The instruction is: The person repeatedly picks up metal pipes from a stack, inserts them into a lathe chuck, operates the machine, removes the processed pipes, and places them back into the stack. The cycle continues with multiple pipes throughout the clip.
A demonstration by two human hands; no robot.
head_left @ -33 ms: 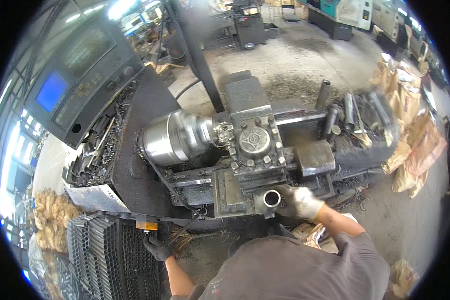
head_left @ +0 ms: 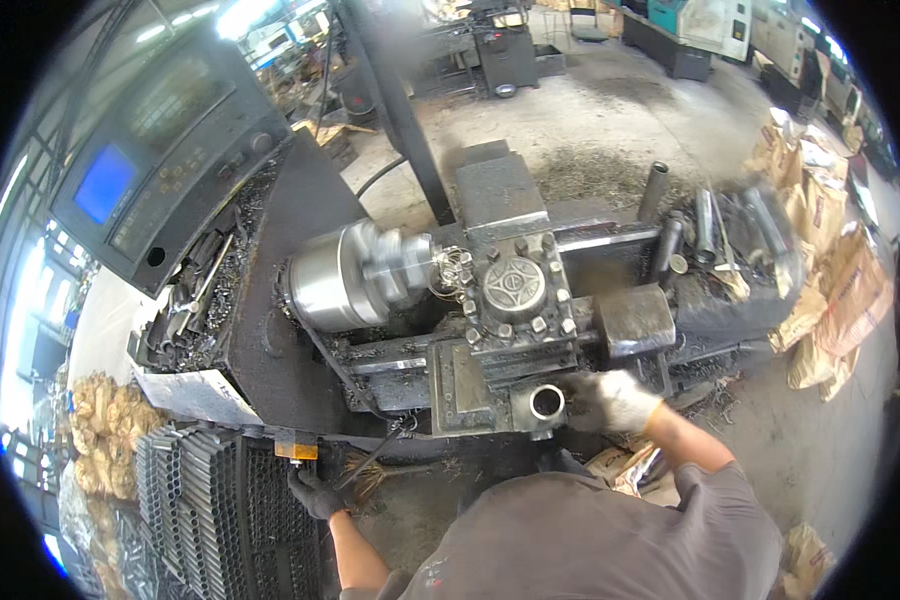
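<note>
My left hand [head_left: 316,494], in a dark glove, hangs just below an orange box [head_left: 296,451] on the lathe's front. Its fingers look loosely apart, and nothing shows in them. My right hand [head_left: 620,402], in a glove with a white back and dark finger part, is beside a round hollow metal end [head_left: 547,402] at the carriage front. Those fingers are dark and smeared, so their grip is hidden. Above stand the lathe's tool turret [head_left: 513,286] and its chuck [head_left: 335,280], whose jaws are blurred. Curled metal chips [head_left: 453,270] cling between chuck and turret.
Stacked steel tubes [head_left: 185,500] stand at the lower left, by bundled brown sacks [head_left: 105,425]. A control panel [head_left: 160,150] with a blue screen rises upper left. Several loose tubes [head_left: 705,225] lie at the lathe's right end, near brown paper bags [head_left: 820,270].
The whole view has shifted very slightly right. The blur on the chuck jaws looks different. Both hands keep about the same places beside the lathe.
</note>
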